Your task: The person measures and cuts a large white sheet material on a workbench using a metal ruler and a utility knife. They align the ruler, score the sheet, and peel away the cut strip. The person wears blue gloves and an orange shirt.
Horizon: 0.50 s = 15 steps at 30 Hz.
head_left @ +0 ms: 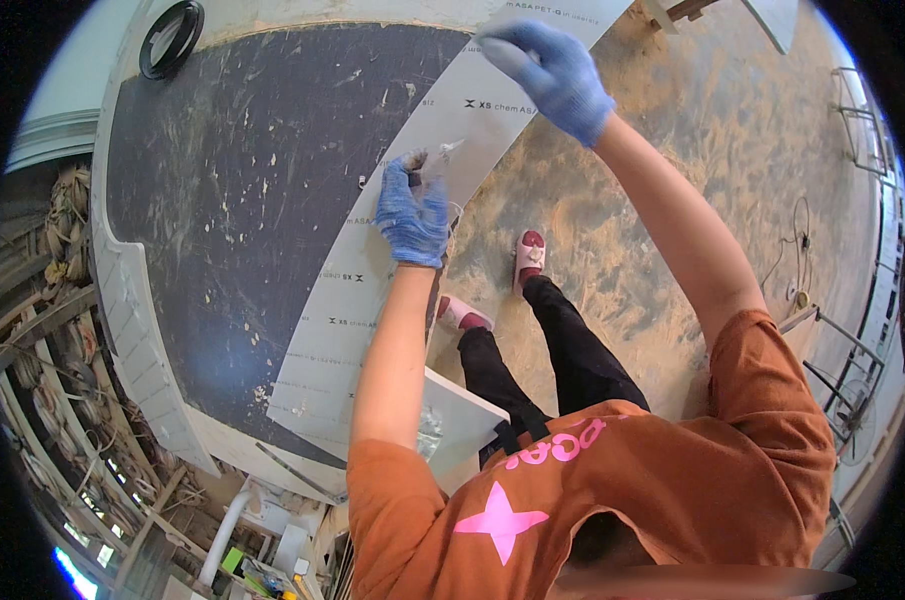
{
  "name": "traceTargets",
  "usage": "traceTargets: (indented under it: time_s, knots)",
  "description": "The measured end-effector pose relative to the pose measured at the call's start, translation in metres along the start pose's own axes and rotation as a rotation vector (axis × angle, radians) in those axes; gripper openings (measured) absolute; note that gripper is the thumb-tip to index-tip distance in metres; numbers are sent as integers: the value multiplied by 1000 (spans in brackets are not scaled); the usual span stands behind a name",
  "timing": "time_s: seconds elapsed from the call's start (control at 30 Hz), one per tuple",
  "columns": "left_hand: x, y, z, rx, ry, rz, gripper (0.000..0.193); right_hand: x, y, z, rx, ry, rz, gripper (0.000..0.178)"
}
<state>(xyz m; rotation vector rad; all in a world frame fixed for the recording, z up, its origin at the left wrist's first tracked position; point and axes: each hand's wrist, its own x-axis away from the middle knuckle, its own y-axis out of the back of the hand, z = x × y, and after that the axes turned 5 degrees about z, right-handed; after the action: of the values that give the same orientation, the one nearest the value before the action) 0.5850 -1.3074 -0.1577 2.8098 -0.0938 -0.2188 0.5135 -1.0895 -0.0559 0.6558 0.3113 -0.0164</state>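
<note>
A long, pale grey panel (317,345) with rows of dark print lies slanted across a dark, scuffed work table (222,190). My left hand (412,222), in a blue knitted glove with dirty fingertips, is over the panel's middle. Its fingers are curled around something small and dark that I cannot make out. Just beyond the fingertips is a small whitish, glossy patch (452,148), too unclear to name. My right hand (557,80), gloved alike, is over the panel's far end. Motion smears its fingers, and whether they hold anything cannot be seen.
A black ring (170,40) lies at the table's far left corner. White boards (462,410) jut out beside my left forearm. Wooden racks with bundled strips (67,225) stand at left. Dust covers the floor (662,240) at right, with metal frames (847,380) and a cable (800,245).
</note>
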Motion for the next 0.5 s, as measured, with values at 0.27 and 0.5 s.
traceTargets:
  time_s: [0.27, 0.5]
  knots:
    - [-26, 0, -11, -376, -37, 272, 24, 137, 3, -69, -478, -749, -37, 32]
    - [-25, -4, -1, -360, -185, 135, 13, 140, -99, -13, -891, -739, -121, 52]
